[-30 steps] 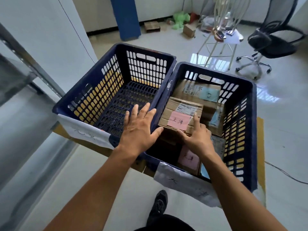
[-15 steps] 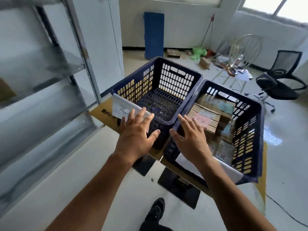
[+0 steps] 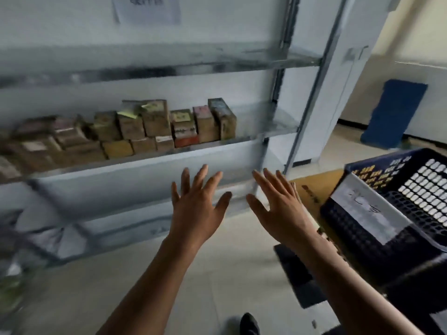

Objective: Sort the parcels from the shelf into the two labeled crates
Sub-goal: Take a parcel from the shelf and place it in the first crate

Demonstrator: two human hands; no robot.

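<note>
Both hands are empty. The left hand (image 3: pixel 197 204) is spread wide, fingers straight and apart, back of the hand to the camera. The right hand (image 3: pixel 278 204) just beside it is also flat and released, fingers pointing up and slightly left. Neither touches anything; they hang side by side in the air, in front of the lower part of the shelf (image 3: pixel 145 163).

The parcels (image 3: pixel 154 126) sit on the shelf board above and beyond the fingertips, mostly to the far left of both hands. They are small brown boxes packed in a row that runs left to right along the board, some stacked two high. The right end of the row, where a few boxes stand upright (image 3: pixel 221 119), lies almost straight above the left hand, so that hand looks the nearer; the right hand would have to cross further left. The picture is blurred, so the writing on the boxes cannot be read.

Near on the right stands a dark blue crate (image 3: pixel 399 238) with a white label (image 3: pixel 367 209) on its near wall, well apart from the parcels. My judgement is that the next reach goes up and forward to the right end of the row.
</note>
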